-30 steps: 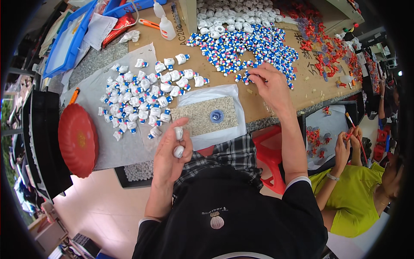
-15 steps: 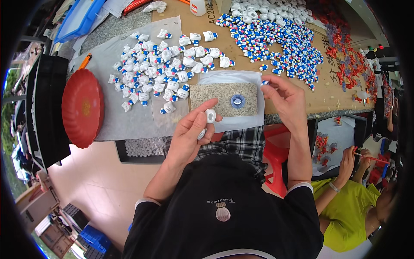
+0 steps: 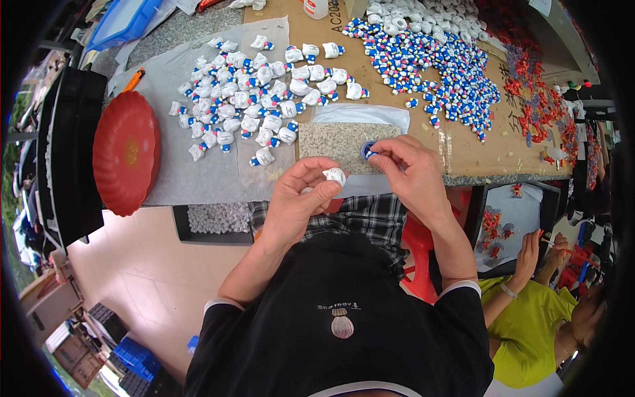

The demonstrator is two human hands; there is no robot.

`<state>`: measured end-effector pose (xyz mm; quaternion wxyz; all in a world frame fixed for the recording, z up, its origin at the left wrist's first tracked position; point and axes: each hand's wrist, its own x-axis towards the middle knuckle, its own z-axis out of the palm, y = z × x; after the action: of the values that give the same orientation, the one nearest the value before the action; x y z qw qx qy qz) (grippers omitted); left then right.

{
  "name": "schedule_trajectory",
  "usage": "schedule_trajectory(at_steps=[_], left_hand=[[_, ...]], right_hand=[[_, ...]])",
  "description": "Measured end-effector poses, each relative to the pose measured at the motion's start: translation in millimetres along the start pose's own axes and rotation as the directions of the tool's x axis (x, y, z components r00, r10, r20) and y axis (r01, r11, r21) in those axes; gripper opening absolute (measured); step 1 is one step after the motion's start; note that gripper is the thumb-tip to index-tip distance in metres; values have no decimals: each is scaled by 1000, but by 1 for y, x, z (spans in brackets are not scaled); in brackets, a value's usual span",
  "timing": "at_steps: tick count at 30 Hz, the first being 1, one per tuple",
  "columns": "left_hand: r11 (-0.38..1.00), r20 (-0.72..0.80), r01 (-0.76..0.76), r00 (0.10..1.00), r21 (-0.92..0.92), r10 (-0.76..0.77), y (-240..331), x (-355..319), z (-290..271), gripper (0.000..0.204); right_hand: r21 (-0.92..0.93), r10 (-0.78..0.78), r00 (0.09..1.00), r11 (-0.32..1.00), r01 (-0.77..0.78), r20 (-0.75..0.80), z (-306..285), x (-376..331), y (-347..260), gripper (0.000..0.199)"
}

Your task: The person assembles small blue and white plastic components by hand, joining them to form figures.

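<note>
My left hand [image 3: 301, 198] pinches a white figurine head [image 3: 335, 175] between thumb and fingers, in front of a speckled stone slab [image 3: 324, 147]. A second white piece shows partly in its palm. On the slab stands a small round blue cup [image 3: 367, 148]. My right hand [image 3: 415, 173] is closed at the cup, its fingertips over the rim on a small blue-and-white figurine body, mostly hidden by the fingers. To the left, several joined figurines [image 3: 271, 122] with white heads and blue bodies lie on pale paper [image 3: 175, 159].
A heap of small blue-and-white bodies [image 3: 456, 86] covers the cardboard at right, with white heads [image 3: 430, 25] behind. A red scalloped dish [image 3: 127, 178] sits at left near an orange cutter [image 3: 134, 80]. A co-worker in yellow-green [image 3: 529, 324] works at a tray [image 3: 509, 218] on the right.
My right hand has moved left and down to the blue cup with the small body. My left hand has turned the white head and shifted slightly.
</note>
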<state>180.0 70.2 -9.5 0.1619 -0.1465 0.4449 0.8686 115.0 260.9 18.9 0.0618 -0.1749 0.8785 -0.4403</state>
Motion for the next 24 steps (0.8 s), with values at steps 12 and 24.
schedule_trajectory(at_steps=[12, 24], left_hand=[[998, -16, -53, 998, 22, 53, -9, 8, 16, 31], [908, 43, -304, 951, 290, 305, -14, 12, 22, 22]], right_hand=[[762, 227, 966, 602, -238, 122, 13, -22, -10, 14], [756, 194, 981, 645, -112, -20, 28, -29, -5, 10]])
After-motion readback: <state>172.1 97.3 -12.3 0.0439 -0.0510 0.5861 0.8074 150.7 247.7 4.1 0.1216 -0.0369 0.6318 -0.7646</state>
